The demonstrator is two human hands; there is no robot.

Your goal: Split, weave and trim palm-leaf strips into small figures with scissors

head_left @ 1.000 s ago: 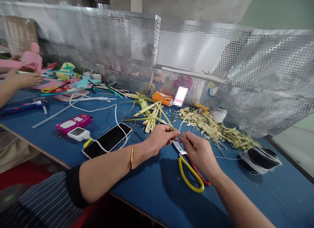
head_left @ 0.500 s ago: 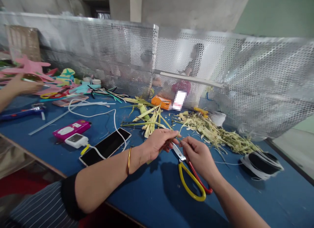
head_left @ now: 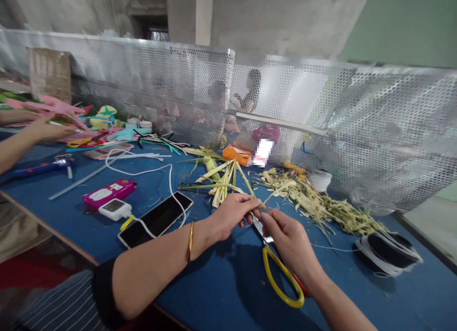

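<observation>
My left hand (head_left: 231, 214) and my right hand (head_left: 287, 236) meet over the blue table (head_left: 221, 293), both pinched on a thin green leaf strip (head_left: 257, 204) held between their fingertips. Under my right hand lie scissors (head_left: 280, 271) with yellow and red handles, blades pointing up-left. A bundle of pale leaf strips (head_left: 223, 176) lies just beyond my hands. A heap of leaf trimmings (head_left: 317, 202) spreads to the right of it.
A black phone (head_left: 157, 219) on a white cable, a white charger (head_left: 114, 209) and a pink device (head_left: 109, 192) lie left. A black spool (head_left: 387, 248) sits right. A perforated metal screen (head_left: 357, 126) runs along the back. Another person's hand (head_left: 46, 129) works on pink foam shapes far left.
Both my hands have shifted slightly down and right while still pinching the strip. The view has tilted up a little. The other person's hand has moved lower at far left.
</observation>
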